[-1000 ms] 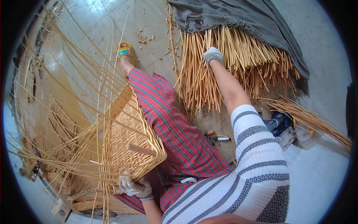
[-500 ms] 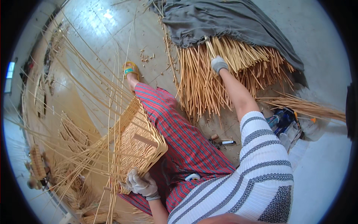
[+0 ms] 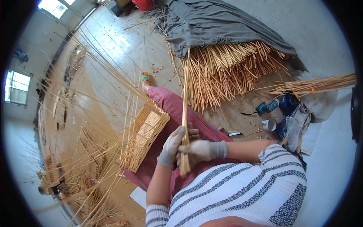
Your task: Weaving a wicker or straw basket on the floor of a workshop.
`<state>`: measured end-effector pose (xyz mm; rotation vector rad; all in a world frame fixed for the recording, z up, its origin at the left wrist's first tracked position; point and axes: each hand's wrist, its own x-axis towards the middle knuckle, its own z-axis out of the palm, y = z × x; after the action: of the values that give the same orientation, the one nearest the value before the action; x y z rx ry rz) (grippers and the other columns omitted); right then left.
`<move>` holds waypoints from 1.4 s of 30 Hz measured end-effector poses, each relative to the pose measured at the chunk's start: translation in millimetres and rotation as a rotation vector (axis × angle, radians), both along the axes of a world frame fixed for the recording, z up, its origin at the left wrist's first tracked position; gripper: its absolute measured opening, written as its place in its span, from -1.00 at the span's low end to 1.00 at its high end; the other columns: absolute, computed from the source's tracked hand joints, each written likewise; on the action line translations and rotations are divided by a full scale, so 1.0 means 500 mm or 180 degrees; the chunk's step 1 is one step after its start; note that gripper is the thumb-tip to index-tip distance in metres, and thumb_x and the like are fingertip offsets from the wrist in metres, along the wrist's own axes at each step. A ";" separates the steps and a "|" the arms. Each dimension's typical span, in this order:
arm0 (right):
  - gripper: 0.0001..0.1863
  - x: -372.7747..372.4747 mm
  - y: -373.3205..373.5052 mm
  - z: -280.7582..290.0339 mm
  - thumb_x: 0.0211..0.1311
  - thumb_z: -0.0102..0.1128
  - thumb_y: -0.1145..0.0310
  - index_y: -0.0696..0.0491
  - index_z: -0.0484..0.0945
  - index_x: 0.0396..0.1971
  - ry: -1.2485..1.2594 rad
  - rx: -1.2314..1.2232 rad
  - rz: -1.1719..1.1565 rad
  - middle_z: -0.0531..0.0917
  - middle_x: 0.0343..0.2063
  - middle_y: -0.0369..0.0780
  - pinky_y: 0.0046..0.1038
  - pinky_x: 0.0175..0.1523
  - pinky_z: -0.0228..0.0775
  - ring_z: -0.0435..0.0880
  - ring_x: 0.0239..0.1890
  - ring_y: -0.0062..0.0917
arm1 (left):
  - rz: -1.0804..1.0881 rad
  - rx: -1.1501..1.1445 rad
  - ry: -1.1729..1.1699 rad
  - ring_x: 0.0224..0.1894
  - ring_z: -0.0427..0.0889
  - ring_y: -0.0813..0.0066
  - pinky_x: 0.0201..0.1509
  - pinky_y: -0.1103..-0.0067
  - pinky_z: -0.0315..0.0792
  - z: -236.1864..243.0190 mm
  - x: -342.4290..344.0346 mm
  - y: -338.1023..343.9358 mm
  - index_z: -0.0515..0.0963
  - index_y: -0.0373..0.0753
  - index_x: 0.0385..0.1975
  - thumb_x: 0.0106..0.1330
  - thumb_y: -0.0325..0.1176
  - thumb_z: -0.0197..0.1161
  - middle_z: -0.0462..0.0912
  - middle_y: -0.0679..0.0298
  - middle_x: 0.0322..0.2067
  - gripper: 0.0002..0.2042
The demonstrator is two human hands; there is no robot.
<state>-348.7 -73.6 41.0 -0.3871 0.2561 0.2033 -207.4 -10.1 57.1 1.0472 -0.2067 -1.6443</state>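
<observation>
Both my hands wear pale work gloves and meet in front of my body at a slim bundle of wicker rods (image 3: 185, 98). My left hand (image 3: 173, 145) closes round it from the left side. From the right, my right hand (image 3: 202, 150) grips it slightly lower. The thick ends of the rods fan out below my hands, while the thin length reaches up toward the big pile. Against my left leg leans a half-woven wicker basket (image 3: 145, 138), tilted, with long loose stakes sticking out to the left. Neither hand touches it.
A large pile of cut wicker rods (image 3: 230, 72) lies ahead, partly under a grey cloth (image 3: 227, 24). At the right are a cordless drill (image 3: 266, 107), a white mug (image 3: 269, 125) and another rod bundle (image 3: 314, 84). Woven panels (image 3: 90, 151) and loose rods spread over the left floor.
My right hand has come back from the pile with a bundle of rods. My left hand has let go of the basket and joined it on the bundle. The basket leans differently.
</observation>
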 end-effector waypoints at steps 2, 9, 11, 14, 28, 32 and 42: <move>-0.52 0.022 0.034 -0.016 0.53 -0.18 -0.01 0.10 0.45 0.05 -0.0306 -0.1630 0.0893 0.64 -0.15 -0.17 -0.19 0.15 0.49 0.65 -0.05 -0.28 | -0.0712 0.0361 -0.0815 -0.27 0.58 0.55 -0.13 0.56 0.53 0.020 0.033 -0.001 0.44 -0.31 0.09 0.48 -0.11 0.13 0.58 0.29 -0.30 -0.60; -0.72 0.102 -0.089 -0.075 0.53 -0.10 0.19 0.03 0.53 -0.08 -0.0449 0.0650 -0.0553 0.65 -0.05 -0.20 -0.37 0.19 0.48 0.64 0.00 -0.40 | -0.1429 0.0568 -0.3554 -0.42 0.55 0.52 -0.30 0.52 0.50 0.158 0.062 0.331 0.44 -0.22 -0.02 0.36 -0.32 0.25 0.55 0.25 -0.46 -0.73; -0.77 0.094 -0.075 -0.047 0.46 0.05 0.31 0.09 0.55 -0.04 -0.0084 0.0859 -0.1094 0.64 -0.02 -0.15 -0.32 0.28 0.45 0.60 0.12 -0.39 | -0.1481 0.0613 -0.4322 -0.41 0.60 0.36 -0.23 0.45 0.52 0.154 0.050 0.444 0.46 -0.20 -0.03 0.31 -0.32 0.30 0.59 0.17 -0.42 -0.71; -0.79 0.067 0.029 0.011 0.42 0.07 0.44 0.13 0.57 -0.03 -0.1790 0.0179 -0.0437 0.66 -0.04 -0.11 -0.32 0.25 0.46 0.60 0.10 -0.40 | -0.1813 0.1052 -0.6360 -0.26 0.63 0.09 -0.04 0.31 0.50 0.145 0.100 0.577 0.53 -0.14 -0.10 0.18 -0.39 0.32 0.65 0.12 -0.28 -0.73; -0.65 0.040 0.010 -0.031 0.47 0.09 0.23 0.15 0.47 0.06 0.0640 -0.1132 0.0388 0.65 -0.09 -0.12 -0.43 -0.03 0.58 0.67 -0.09 -0.46 | 0.0342 0.1283 -0.5747 -0.20 0.58 0.15 -0.01 0.33 0.44 0.033 0.101 0.565 0.61 0.02 0.04 0.21 -0.47 0.24 0.64 0.20 -0.21 -0.62; -0.61 0.042 0.014 0.013 0.49 0.04 0.25 0.13 0.41 0.18 0.0247 -0.1825 0.1260 0.65 -0.11 -0.14 -0.48 -0.07 0.56 0.67 -0.14 -0.53 | 0.0683 0.1122 -0.6199 -0.15 0.59 0.17 0.02 0.37 0.45 0.033 0.088 0.485 0.62 -0.02 0.02 0.22 -0.47 0.24 0.65 0.21 -0.22 -0.65; -0.74 0.157 -0.044 0.103 0.50 -0.03 0.45 0.07 0.34 0.12 -0.1468 -0.2954 -0.1577 0.69 -0.15 -0.10 -0.36 0.01 0.60 0.71 -0.10 -0.42 | 0.1764 -0.0623 -0.2803 -0.21 0.67 0.33 -0.08 0.52 0.52 0.008 -0.010 0.207 0.55 -0.26 -0.01 0.32 -0.48 0.27 0.62 0.14 -0.27 -0.75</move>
<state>-270.2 -95.5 92.4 -1.2488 -0.0343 -0.5181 -212.5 93.1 61.3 1.4579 -0.5798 -0.5853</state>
